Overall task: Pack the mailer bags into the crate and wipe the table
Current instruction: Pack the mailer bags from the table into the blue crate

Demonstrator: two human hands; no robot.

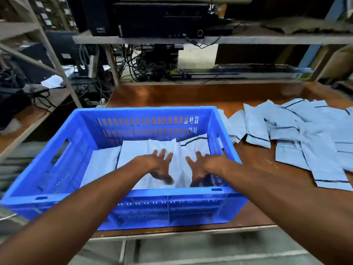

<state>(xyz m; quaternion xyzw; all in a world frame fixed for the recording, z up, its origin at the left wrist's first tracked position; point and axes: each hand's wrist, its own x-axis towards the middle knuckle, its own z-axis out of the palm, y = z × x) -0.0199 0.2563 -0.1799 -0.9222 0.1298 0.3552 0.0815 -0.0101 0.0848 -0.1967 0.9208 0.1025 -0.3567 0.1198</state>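
Where both arms reach into crate (57,142), left hand (159,166) thumb blurred, bags (133,152) partly covered

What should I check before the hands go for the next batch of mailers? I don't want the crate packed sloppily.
1. Both hands free: left hand and right hand open, fingers spread: ok.
2. Bags in crate lying flat: ok.
3. Room left in crate: ok.
4. Loose bags remaining on table: not ok.
5. Wiping cloth at hand: cannot tell.
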